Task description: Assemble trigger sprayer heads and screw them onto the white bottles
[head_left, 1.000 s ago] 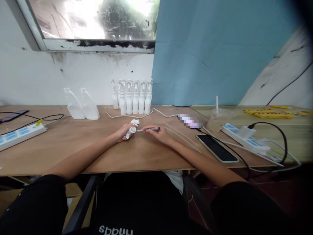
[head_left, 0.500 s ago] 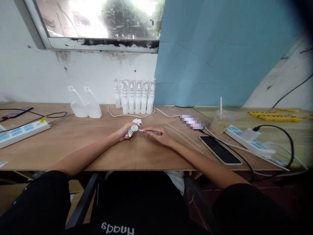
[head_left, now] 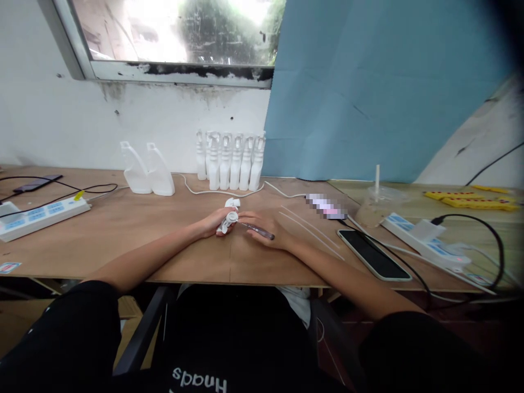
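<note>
My left hand (head_left: pixel 213 221) is closed around a white plastic trigger sprayer head (head_left: pixel 231 217), just above the table's middle. The sprayer's round collar faces right, toward my other hand. In my right hand (head_left: pixel 270 225) is a screwdriver (head_left: pixel 262 231) with a dark, see-through handle. Its thin shaft points left and its tip meets the collar; whether the tip is inside cannot be made out. Two thin white tubes (head_left: pixel 313 234) lie on the table to the right of my right hand.
Several white spray bottles (head_left: pixel 235 172) stand against the wall, with two bare white bottles (head_left: pixel 161 177) to their left. On the right are a phone (head_left: pixel 374 255), a power strip (head_left: pixel 426 245), a plastic cup (head_left: pixel 370 210) and loose cables. Another power strip (head_left: pixel 45 218) lies left.
The view has shifted slightly. My right hand has come closer to the sprayer head, and less of the screwdriver's shaft shows between them. Both hands keep their hold.
</note>
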Demonstrator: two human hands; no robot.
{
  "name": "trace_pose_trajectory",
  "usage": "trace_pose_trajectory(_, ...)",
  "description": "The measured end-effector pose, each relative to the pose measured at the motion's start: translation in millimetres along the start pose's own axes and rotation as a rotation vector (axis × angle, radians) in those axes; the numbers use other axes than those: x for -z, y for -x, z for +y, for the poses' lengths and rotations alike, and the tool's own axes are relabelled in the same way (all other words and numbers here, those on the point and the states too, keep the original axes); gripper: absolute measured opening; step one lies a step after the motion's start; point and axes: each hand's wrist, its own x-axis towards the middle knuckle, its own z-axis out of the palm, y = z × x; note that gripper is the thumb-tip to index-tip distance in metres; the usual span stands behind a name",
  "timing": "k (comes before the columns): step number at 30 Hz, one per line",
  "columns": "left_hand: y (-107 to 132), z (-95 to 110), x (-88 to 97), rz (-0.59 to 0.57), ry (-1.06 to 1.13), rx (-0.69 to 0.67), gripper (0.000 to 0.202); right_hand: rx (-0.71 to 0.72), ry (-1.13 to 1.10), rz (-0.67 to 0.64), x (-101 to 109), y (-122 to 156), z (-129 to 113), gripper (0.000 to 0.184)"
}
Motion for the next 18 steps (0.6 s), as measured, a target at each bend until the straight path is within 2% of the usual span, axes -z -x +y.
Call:
trace_pose_trajectory(5,-2,-5,-2.4,0.031,-0.067,-0.042,0.038,0.096,0.187,-0.067,-7,0,11,0.038)
trace_pose_trajectory(9,-2,-5,-3.8,0.042,-0.012,-0.094,0.042,0.114,0.203,-0.079,-10,0,16,0.037)
trace_pose_trajectory(15,-6,-7,0.8,0.019,0.128,-0.177,0.040,-0.024,0.134,0.028,-3,2,14,0.039)
trace_pose_trajectory(18,-11,-7,9.4,0.161,0.066,-0.297,0.041,-0.101,0.113,0.102,5,3,17,0.038)
